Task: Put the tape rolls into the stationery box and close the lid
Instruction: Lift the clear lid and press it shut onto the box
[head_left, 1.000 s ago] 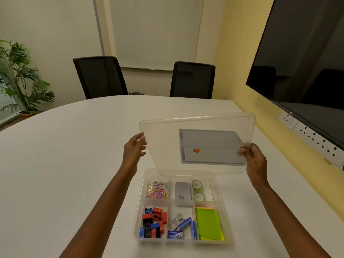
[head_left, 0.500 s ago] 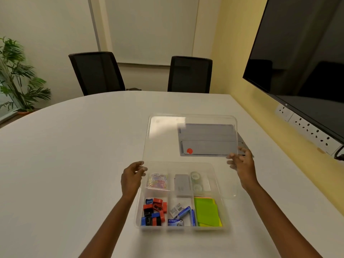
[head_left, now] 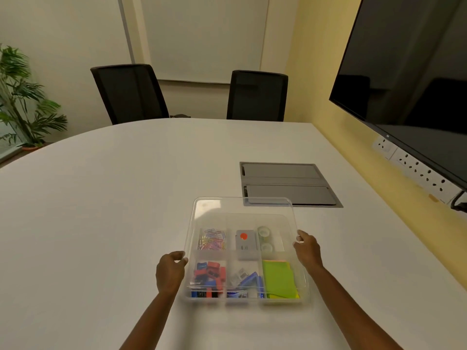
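**Lid down over box, not seated yet**

Lid [head_left: 242, 238] dropped from a raised, tilted hold to nearly flat over the stationery box [head_left: 246, 298]; both hands came down with it. Its far edge overhangs past the box toward 12 o'clock, and its near edge sits short of the box's front wall, so it looks offset, not snapped on.

Left hand [head_left: 169, 272] grips the lid's left edge at about 9 o'clock, fingers curled over the rim and closed on it. Right hand [head_left: 307, 250] pinches the right edge at about 3 o'clock, thumb on top, also closed on the lid.

Tape rolls [head_left: 264, 239]: two clear rolls already in the box's far-right compartment, about 1 o'clock from box centre, seen through the lid. Paper clips [head_left: 211, 239] in the far-left compartment, green sticky notes [head_left: 279, 279] near-right.

Handling, as a judgement: the lid is thin clear plastic, so light, somewhat flexible and probably slick. An edge hold at opposite sides suits it. Next it likely needs sliding toward 6 o'clock to line up the corners, then pressing around the rim. The box is light too and may skate on the white bench [head_left: 101, 210] when pressed.
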